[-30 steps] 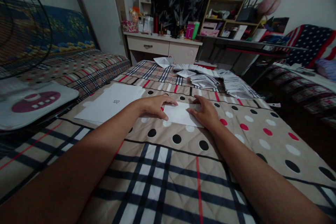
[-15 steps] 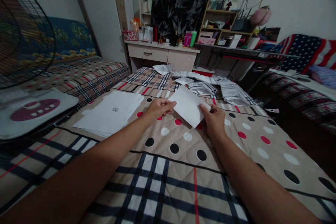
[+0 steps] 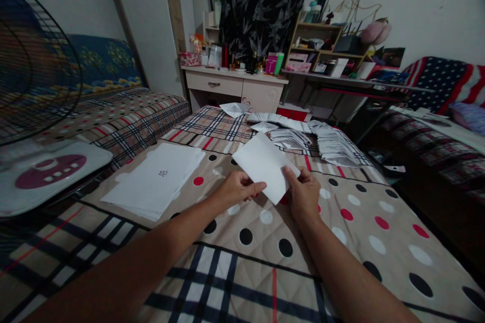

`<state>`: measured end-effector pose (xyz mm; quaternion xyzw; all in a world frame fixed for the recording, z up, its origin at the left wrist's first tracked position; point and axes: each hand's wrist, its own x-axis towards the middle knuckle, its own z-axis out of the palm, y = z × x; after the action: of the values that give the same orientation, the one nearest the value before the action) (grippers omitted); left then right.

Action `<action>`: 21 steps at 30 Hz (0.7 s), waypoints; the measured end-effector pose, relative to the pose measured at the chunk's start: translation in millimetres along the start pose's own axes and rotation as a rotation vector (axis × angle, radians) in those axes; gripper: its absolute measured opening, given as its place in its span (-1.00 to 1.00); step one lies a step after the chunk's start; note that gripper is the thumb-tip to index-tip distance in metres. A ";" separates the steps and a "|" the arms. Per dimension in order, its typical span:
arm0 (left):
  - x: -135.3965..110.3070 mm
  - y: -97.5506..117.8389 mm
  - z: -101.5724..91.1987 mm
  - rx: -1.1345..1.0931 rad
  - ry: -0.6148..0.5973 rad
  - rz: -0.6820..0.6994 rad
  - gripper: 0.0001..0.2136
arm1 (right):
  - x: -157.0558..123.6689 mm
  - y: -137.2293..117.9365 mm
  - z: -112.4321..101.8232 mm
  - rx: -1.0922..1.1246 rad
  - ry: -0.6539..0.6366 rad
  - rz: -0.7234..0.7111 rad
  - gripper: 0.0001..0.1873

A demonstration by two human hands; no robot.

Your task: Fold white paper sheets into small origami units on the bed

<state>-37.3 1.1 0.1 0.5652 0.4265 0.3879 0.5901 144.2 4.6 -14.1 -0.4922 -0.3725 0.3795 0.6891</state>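
Note:
A folded white sheet of paper (image 3: pixel 265 164) is lifted off the bed and tilted, held between both hands. My left hand (image 3: pixel 237 190) pinches its lower left edge with closed fingers. My right hand (image 3: pixel 305 193) grips its right corner, thumb on top. A flat stack of white sheets (image 3: pixel 157 179) lies on the quilt (image 3: pixel 364 222) to the left of my left hand. Beyond the held sheet, several folded white papers (image 3: pixel 326 139) are piled in rows.
A fan's base (image 3: pixel 45 171) and wire guard (image 3: pixel 34 70) stand at the left. A second bed (image 3: pixel 125 111) lies behind it. A white drawer unit (image 3: pixel 235 86), a cluttered shelf and desk (image 3: pixel 333 55) line the far wall. Another bed (image 3: pixel 447 116) is at the right.
The sheet was pressed flat on the quilt a second ago. Both hands have lifted it, turned it and drawn it nearer to me.

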 end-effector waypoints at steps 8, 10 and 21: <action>1.6 -2.2 6.6 -0.244 0.333 0.105 -0.65 | -22.3 -5.9 14.9 0.192 -0.245 0.128 -0.53; 2.3 -3.1 10.0 -0.308 0.362 0.116 -0.66 | -31.5 -6.7 20.6 0.110 -0.401 0.168 -0.55; 3.2 -1.1 7.7 -0.185 0.342 0.104 -0.69 | -43.9 -4.7 25.4 0.048 -0.239 0.181 -0.62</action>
<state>-28.9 1.4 -1.2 0.4558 0.4532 0.5458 0.5376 103.3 -25.5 -9.7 -0.4585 -0.3970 0.5048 0.6143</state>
